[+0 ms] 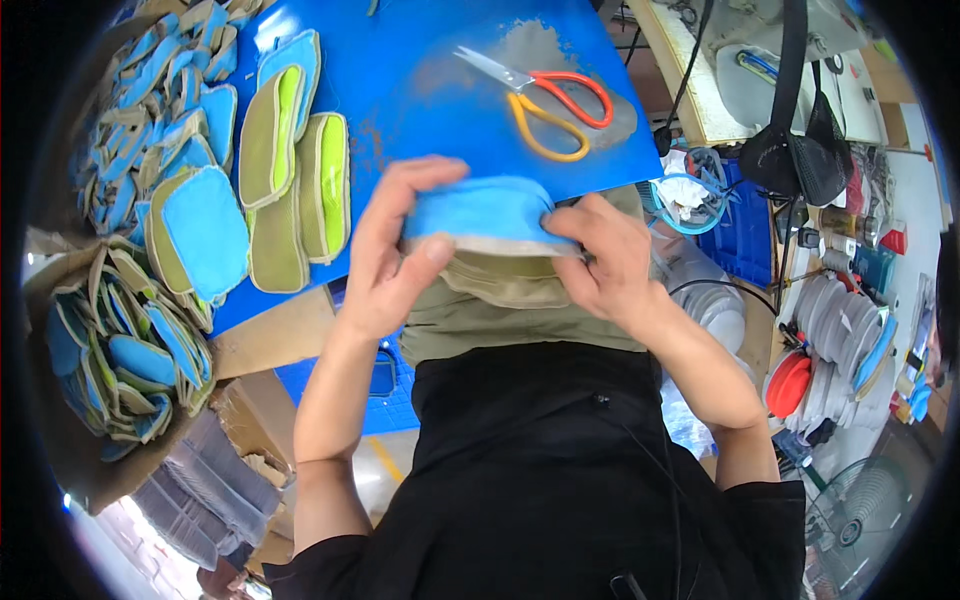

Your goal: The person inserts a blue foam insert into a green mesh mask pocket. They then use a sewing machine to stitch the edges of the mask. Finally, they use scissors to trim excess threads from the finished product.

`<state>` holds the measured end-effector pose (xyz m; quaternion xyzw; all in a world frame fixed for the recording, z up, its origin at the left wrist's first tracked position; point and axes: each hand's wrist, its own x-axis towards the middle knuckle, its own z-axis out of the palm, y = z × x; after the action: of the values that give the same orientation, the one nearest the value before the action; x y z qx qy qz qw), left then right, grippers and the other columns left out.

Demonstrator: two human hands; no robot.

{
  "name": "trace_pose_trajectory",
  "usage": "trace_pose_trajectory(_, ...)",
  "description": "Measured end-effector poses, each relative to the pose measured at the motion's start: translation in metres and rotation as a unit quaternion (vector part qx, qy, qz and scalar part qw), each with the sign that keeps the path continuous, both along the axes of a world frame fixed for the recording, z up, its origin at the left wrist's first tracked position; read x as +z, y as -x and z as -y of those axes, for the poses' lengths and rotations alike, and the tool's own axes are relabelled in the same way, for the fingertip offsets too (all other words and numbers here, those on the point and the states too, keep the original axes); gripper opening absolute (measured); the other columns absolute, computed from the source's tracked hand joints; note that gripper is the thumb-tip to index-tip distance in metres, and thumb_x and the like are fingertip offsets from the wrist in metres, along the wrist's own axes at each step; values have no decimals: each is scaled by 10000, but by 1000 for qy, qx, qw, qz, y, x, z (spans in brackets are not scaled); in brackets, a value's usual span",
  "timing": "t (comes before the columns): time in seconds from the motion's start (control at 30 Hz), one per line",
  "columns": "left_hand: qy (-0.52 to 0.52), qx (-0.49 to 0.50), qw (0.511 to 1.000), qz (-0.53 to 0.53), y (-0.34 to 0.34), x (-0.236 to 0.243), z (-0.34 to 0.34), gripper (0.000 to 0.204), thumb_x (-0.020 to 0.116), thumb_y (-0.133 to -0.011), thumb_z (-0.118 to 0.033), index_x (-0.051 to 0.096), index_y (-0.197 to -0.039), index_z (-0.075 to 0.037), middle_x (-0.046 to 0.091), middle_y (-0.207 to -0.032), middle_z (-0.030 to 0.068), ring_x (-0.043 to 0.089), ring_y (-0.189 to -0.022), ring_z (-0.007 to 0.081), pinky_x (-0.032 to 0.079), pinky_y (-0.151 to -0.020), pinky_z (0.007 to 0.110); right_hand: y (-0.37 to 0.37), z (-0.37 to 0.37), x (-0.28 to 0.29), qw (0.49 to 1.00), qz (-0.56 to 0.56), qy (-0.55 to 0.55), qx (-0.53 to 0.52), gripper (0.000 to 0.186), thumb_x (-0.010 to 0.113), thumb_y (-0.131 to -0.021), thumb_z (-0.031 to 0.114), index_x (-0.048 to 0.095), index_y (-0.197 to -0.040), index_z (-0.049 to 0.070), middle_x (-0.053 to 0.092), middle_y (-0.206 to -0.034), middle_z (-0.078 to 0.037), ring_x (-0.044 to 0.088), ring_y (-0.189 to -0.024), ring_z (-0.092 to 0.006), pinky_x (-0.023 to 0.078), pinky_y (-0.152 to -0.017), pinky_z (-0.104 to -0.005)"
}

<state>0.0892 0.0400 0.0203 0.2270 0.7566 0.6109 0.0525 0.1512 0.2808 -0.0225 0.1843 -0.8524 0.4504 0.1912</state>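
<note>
Above my lap, at the table's near edge, I hold a blue and olive fabric pad (480, 213) with a beige bound edge. It is bent, so its olive inner side shows below the blue face. My left hand (400, 250) grips its left end, thumb on the near edge and fingers behind. The thumb and fingers of my right hand (607, 255) pinch its right end. Beyond the pad, scissors (540, 95) with one red and one yellow-orange handle lie spread on the blue table (410, 60). Similar pads (205, 235) lie in a loose group to the left.
A large heap of blue and grey-brown pads (150, 120) fills the far left. Below it, a cardboard box (95, 465) holds more pads. At the right are a blue basket (690, 195) with white scraps, stacked reels (840, 320) and a fan (850, 525).
</note>
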Motion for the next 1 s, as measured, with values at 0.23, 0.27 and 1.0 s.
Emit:
trace_pose_trajectory(0.23,37,13,995,92,-29,2,8,222,813,-829,-37,730,-1034,-13,648,-917,37,576,-818,119,441,-742,246,-12,-23,-10,985,44,135,98,200,651,-839,58,621,-1034,29,668,-990,-167,662,-847,-315,528,-740,-384)
trace_pose_trajectory(0.27,48,12,995,87,-30,3,8,228,818,-814,-24,736,-1027,-19,641,-904,29,551,-792,111,425,-717,244,-2,-34,-12,989,48,108,87,172,636,-906,127,613,-1028,8,657,-1025,-178,650,-936,-304,518,-808,-398)
trace_pose_trajectory(1.0,156,-42,986,50,-1,36,54,164,839,-725,-85,766,-853,-14,629,-848,60,590,-772,145,421,-672,266,-14,-24,72,658,591,419,203,896,786,-868,359,376,-1563,-30,598,-704,-40,552,-537,-94,405,-469,-227)
